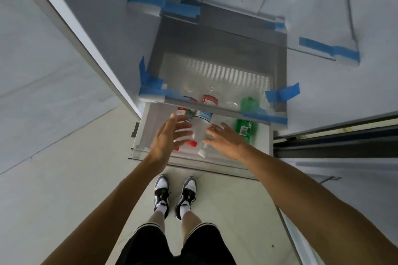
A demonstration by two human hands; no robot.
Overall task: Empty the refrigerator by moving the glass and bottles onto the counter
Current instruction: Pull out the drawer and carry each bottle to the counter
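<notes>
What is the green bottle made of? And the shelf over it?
The green bottle is probably plastic: see-through green and glossy. The shelf is clear glass or plastic, I can't tell which; a red bottle top shows through it.

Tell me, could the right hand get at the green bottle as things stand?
Probably yes. The right hand is open close beside the green bottle, with nothing between them. The glass shelf overhangs only the bottle's far end, so its near side looks free.
</notes>
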